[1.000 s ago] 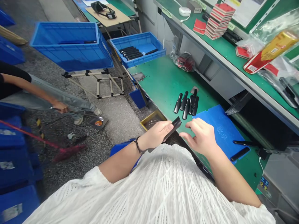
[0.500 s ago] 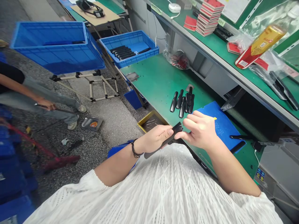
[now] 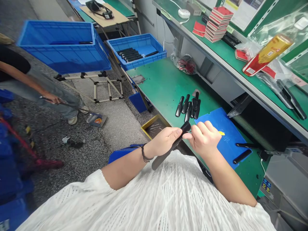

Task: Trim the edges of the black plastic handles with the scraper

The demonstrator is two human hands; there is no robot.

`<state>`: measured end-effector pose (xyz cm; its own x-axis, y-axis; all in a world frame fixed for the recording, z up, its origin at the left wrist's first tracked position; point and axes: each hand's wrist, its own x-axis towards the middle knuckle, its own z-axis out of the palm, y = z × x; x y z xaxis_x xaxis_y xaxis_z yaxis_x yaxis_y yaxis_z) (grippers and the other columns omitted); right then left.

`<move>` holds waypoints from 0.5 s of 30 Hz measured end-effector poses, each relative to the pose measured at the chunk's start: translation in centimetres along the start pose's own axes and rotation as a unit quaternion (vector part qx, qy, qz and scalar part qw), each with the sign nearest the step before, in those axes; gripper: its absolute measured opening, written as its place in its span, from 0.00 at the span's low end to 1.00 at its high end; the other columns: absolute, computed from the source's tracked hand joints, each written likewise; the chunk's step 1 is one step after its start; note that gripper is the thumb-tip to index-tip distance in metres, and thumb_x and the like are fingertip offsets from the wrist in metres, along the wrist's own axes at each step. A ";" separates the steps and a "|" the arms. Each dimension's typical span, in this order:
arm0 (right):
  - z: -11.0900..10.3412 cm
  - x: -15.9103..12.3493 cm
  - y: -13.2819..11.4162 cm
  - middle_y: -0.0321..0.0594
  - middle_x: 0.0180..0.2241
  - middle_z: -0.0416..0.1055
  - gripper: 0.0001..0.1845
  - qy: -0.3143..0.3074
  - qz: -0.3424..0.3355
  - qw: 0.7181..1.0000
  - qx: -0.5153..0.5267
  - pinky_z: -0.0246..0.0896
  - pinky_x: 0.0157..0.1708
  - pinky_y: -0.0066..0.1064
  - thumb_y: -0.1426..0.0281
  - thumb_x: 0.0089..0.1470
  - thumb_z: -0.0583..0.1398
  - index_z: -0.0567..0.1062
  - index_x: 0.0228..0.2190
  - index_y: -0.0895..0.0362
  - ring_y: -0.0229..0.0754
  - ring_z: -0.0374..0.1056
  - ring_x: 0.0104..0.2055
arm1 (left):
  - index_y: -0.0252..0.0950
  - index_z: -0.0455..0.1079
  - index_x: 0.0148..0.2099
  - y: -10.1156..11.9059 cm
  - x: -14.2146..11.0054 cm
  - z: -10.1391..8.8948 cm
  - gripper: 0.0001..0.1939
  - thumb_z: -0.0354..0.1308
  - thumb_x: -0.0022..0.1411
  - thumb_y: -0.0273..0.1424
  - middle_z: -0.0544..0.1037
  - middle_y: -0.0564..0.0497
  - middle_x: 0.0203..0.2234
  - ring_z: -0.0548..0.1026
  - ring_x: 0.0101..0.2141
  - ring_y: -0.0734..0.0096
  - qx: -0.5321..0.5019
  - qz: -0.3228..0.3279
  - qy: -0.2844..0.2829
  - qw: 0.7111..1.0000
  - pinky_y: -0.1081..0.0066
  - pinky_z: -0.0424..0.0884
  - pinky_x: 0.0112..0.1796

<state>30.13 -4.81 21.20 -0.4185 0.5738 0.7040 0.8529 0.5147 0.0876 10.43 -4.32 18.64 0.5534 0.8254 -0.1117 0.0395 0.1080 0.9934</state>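
Long, black, tapered piece (image 3: 160, 160) slants through the closed left hand (image 3: 165, 141), apparently gripped mid-length to keep its upper end steady and exposed. The right hand (image 3: 204, 138) curls just beside that end, fingers closed around a slim yellow-ended tool (image 3: 221, 133). Beyond, glossy black pieces (image 3: 179, 107) lie clustered within reach on the green bench (image 3: 156, 83).

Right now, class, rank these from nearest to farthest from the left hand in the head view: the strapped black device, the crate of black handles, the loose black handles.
1. Loose black handles: just beyond the left hand, on the green table.
2. Blue crate: past the table's far end.
3. Strapped black device: farthest, upper left.
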 end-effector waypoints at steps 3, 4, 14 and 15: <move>0.3 -0.4 -1.0 0.41 0.24 0.52 0.38 -0.027 0.029 0.999 0.008 0.33 0.33 0.32 0.44 0.72 0.46 0.59 0.22 0.62 0.37 0.42 0.31 | 0.34 0.57 0.29 0.1 0.4 0.4 0.35 0.45 0.71 0.62 0.61 0.53 0.21 0.57 0.24 0.78 -0.038 -0.006 0.027 0.999 0.71 0.55 0.25; 0.4 -0.5 -1.3 0.42 0.24 0.53 0.39 -0.038 0.032 0.999 0.021 0.33 0.33 0.32 0.43 0.72 0.45 0.59 0.22 0.62 0.37 0.43 0.31 | 0.33 0.57 0.29 0.1 0.6 0.4 0.35 0.45 0.71 0.62 0.61 0.53 0.21 0.57 0.24 0.78 -0.045 -0.010 0.038 0.998 0.71 0.55 0.25; 1.1 -1.8 -3.4 0.41 0.24 0.55 0.34 -0.083 0.025 0.989 0.117 0.35 0.33 0.32 0.47 0.72 0.50 0.62 0.24 0.61 0.37 0.44 0.31 | 0.35 0.55 0.24 -0.6 2.2 0.8 0.39 0.52 0.62 0.68 0.57 0.54 0.18 0.55 0.20 0.79 -0.156 -0.086 0.129 0.976 0.72 0.52 0.21; 1.1 -1.9 -3.3 0.40 0.23 0.53 0.32 -0.070 0.016 0.989 0.129 0.35 0.32 0.32 0.52 0.72 0.54 0.61 0.23 0.62 0.37 0.43 0.30 | 0.35 0.55 0.24 -0.7 2.4 0.7 0.39 0.52 0.62 0.68 0.56 0.54 0.17 0.55 0.19 0.79 -0.169 -0.089 0.126 0.973 0.72 0.51 0.20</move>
<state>27.84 -6.91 18.81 -0.4479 0.6658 0.5967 0.7659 0.6300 -0.1281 12.27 -2.81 17.65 0.3389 0.8825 -0.3261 -0.1847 0.4023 0.8967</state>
